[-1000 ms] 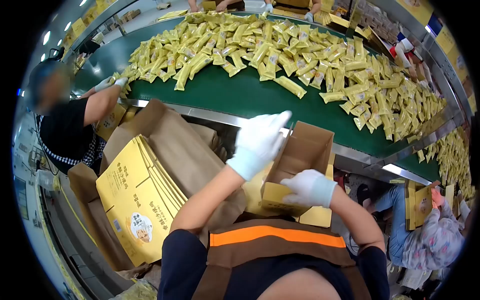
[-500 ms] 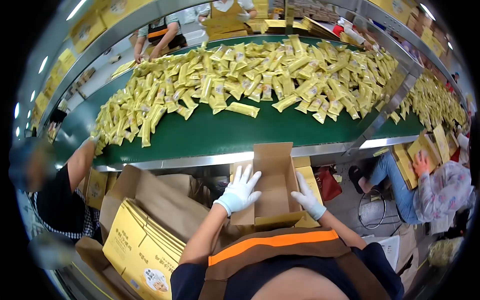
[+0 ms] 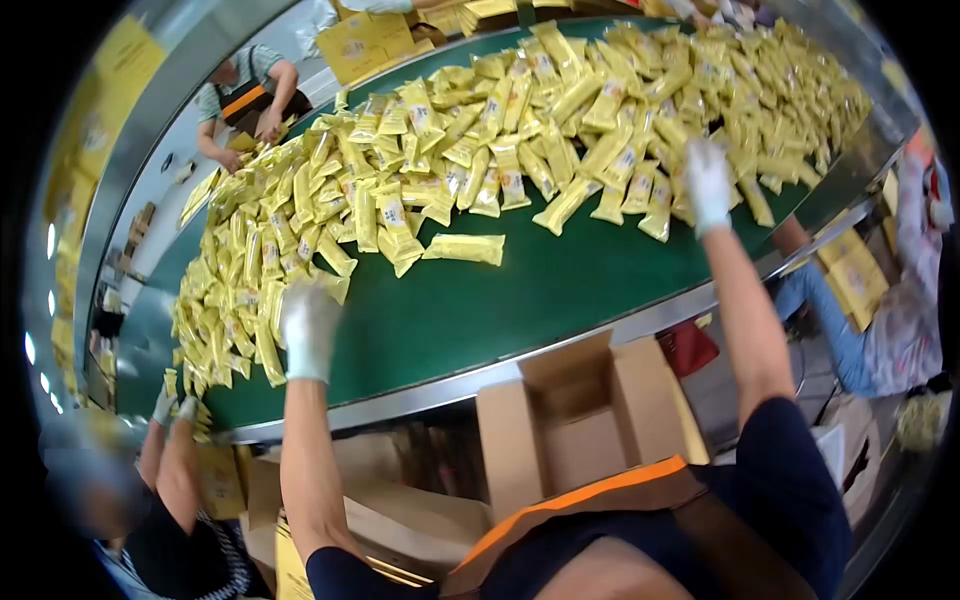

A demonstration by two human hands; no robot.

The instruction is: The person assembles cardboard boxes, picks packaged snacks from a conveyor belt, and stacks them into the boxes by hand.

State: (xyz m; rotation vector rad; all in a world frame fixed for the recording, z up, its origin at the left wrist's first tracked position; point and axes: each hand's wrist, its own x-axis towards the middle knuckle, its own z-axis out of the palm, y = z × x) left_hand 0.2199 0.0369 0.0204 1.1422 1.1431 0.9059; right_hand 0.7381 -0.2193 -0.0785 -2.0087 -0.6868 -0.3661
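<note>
A broad heap of yellow wrapped packets [image 3: 480, 130] lies on the green conveyor belt [image 3: 450, 325]. My left hand [image 3: 308, 328], in a white glove, is at the heap's near left edge, its fingers smeared by motion. Farther right, my white-gloved right hand [image 3: 708, 185] reaches over packets at the near right side, its fingertips blurred against them. Whether either hand grips a packet does not show. An open brown carton [image 3: 585, 440] stands with its flaps up between my body and the belt, with no hand on it.
A metal rail [image 3: 440, 385] runs along the belt's near edge. At the lower left a co-worker's gloved hands [image 3: 172, 405] are at the heap. Another person [image 3: 255, 95] works across the belt, and one sits at right near yellow cartons [image 3: 850, 265]. Brown cardboard [image 3: 400, 510] lies left of the open carton.
Both my hands have left the open carton and moved forward to the packets, left hand to the left, right hand to the right. The view has tilted and shifted.
</note>
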